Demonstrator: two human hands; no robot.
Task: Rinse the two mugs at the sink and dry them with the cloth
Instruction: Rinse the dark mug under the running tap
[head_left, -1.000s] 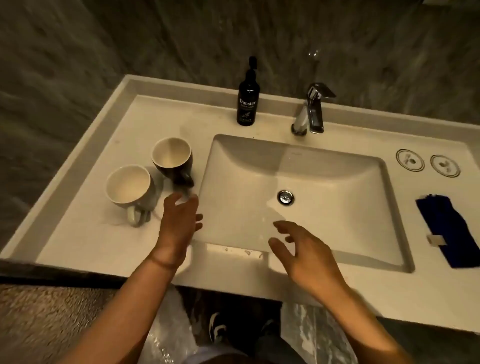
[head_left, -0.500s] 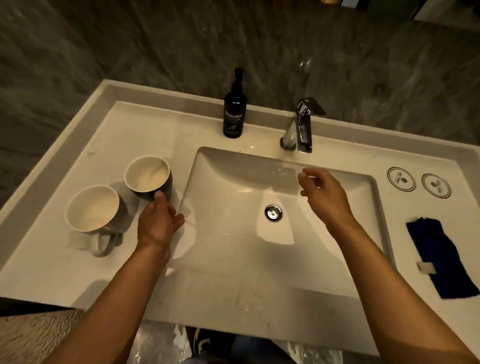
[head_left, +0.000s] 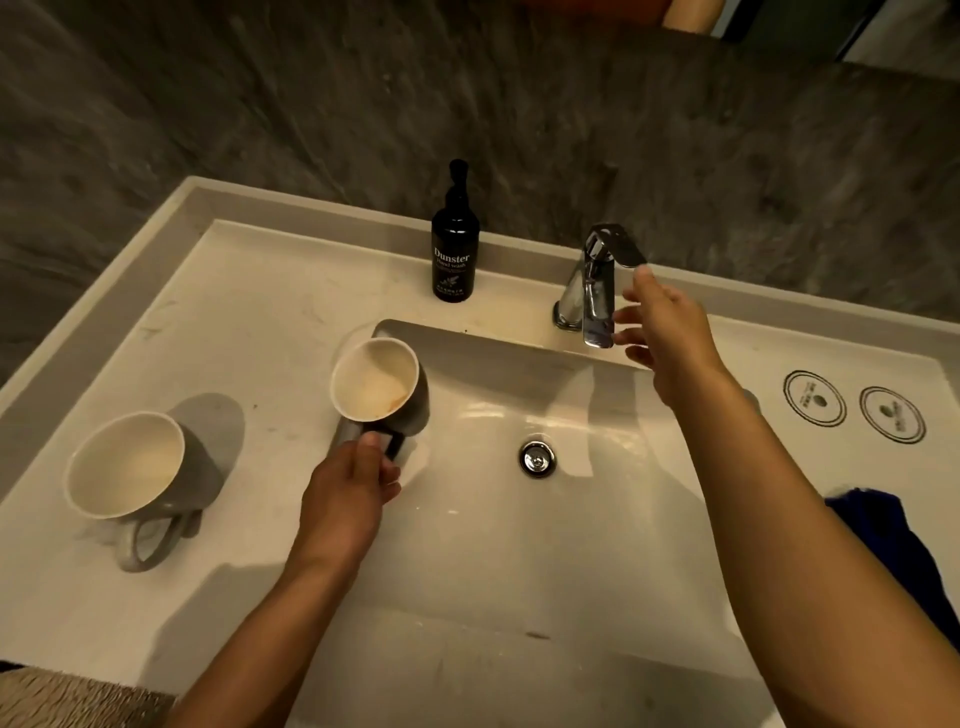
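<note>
- Head view: the left hand (head_left: 348, 499) has its fingers (head_left: 387, 470) closed on the dark mug (head_left: 379, 382) handle, at the sink (head_left: 519, 545) edge; the second mug (head_left: 127, 465) stands on the desk, well left of them.
- The right hand (head_left: 662, 338) fingers are spread, holding nothing, one fingertip at the faucet (head_left: 597, 280) lever; the cloth (head_left: 893, 540) lies on the right.
- Rinsing seems to be only starting; next, open the water.

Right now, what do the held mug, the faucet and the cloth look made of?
Dark mug: likely glazed ceramic, thick rim, glossy cream inside with a brownish stain. Faucet: polished metal, probably chrome-plated, mirror-like reflections. Blue cloth: soft woven fabric by its limp folds; weave too dark to tell.
</note>
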